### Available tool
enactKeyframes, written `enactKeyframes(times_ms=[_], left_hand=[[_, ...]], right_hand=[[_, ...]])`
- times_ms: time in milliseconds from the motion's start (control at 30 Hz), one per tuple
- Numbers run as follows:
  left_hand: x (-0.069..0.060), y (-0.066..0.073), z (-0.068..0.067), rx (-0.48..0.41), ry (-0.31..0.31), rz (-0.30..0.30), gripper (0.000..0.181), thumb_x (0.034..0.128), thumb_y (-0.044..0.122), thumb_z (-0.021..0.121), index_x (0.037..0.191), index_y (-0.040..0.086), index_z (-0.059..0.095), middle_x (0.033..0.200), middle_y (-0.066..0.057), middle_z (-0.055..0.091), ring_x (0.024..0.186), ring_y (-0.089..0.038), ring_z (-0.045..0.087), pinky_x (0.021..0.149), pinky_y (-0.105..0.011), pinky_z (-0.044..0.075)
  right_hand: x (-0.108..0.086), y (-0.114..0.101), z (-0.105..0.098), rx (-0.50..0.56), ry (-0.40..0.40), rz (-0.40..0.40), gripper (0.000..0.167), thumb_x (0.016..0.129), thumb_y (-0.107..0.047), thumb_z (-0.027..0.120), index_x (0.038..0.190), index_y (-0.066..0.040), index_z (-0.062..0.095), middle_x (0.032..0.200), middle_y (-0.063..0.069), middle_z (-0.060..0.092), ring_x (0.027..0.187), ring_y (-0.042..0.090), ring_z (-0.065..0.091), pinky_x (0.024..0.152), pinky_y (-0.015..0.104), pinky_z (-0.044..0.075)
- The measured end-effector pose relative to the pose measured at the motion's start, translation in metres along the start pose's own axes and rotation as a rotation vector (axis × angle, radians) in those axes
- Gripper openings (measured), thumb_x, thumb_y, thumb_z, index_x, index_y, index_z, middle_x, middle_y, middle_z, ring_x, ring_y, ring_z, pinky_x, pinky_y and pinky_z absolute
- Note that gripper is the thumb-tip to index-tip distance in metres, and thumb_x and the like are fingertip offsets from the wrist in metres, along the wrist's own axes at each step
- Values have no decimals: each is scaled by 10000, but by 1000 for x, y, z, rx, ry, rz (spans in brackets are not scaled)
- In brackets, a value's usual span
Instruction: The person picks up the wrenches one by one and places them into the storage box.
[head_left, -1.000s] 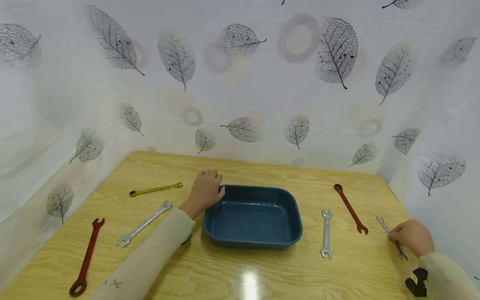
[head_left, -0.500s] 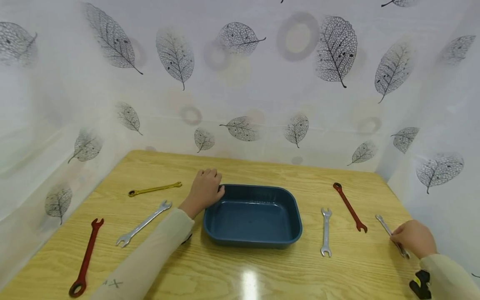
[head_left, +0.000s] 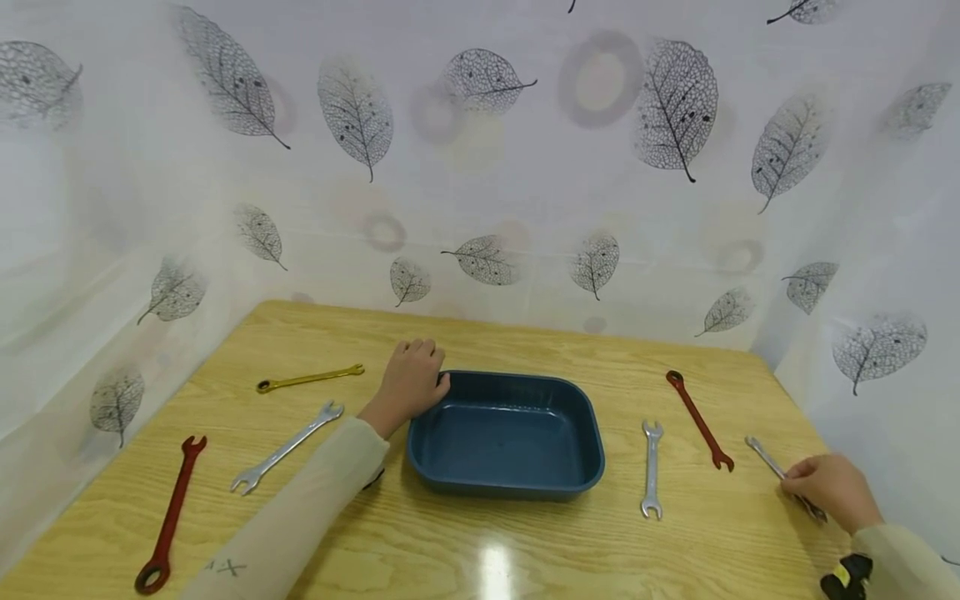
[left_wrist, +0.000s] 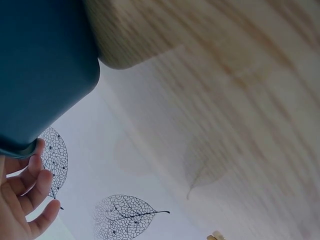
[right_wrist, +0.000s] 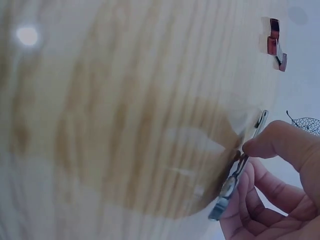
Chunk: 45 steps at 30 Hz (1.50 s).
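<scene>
My left hand holds the far left corner of a dark blue rectangular tray; its thumb lies over the rim. In the left wrist view, the fingers curl at the tray's rim. Over on the right side of the table, my right hand pinches a small silver open-ended wrench near its middle. The right wrist view has this wrench between thumb and fingertips, both ends showing. Whether it is fully off the wood, I cannot tell.
Right of the tray lie a silver double open-ended wrench and a red wrench. To its left are a gold wrench, a larger silver wrench and another red wrench. A leaf-printed curtain surrounds the wooden table.
My right hand has moved slightly right and nearer, and the small wrench has turned a little, its far end shifting left. My left hand and the tray stay put.
</scene>
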<state>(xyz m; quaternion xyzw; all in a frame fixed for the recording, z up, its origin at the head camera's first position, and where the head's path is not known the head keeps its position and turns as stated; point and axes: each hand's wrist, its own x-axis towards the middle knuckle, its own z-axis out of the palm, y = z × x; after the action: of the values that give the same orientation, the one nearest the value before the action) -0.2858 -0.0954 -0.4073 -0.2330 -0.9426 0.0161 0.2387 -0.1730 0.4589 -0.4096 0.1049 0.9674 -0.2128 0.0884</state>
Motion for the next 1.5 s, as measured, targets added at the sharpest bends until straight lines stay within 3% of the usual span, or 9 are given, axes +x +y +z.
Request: enactKeyframes(times_ms=[167,433,667,967,1200,1500], left_hand=[[0,0,-1,8,-3,0,246,868,288,626,965,63,645,925,-97,613,876,-260,588,830,-423,468],[0,1,0,24,-14,-3,248,867,291,625,973,67,644,933,-94,613,885,-257,589,839,-422,469],[0,1,0,27,-9,-2,245,867,293,627,966,69,640,925,-91,611,876,-253,588,833,-421,468],[0,1,-2,18,6,2,238,861,286,635,953,66,642,924,-94,619,872,-256,595,828,-423,472],[0,1,-2,12,-8,-5,234,864,282,631,954,66,637,929,-95,617,883,-257,593,843,-426,470],[0,0,-1,18,-3,0,240,863,291,632,955,70,642,928,-94,621,880,-254,597,834,-423,471]], right_hand=[[1,5,3,51,26,36,218,768,-131,671,814,82,658,657,-20,625,587,132,513,527,281,415],[1,8,1,59,73,15,265,766,-150,688,854,97,653,685,-12,651,587,92,507,527,249,407],[-1,5,-3,7,140,-62,264,811,-171,671,860,88,656,729,32,665,589,11,490,559,235,409],[-2,-2,-6,-10,284,-165,189,803,-99,657,844,85,658,701,35,652,543,-84,443,526,206,406],[0,-13,-19,18,278,-202,204,819,-73,639,906,111,639,733,53,654,559,-81,469,520,209,428],[4,-34,-29,1,319,-294,156,797,-27,661,880,103,637,723,75,647,558,-85,455,507,195,428]])
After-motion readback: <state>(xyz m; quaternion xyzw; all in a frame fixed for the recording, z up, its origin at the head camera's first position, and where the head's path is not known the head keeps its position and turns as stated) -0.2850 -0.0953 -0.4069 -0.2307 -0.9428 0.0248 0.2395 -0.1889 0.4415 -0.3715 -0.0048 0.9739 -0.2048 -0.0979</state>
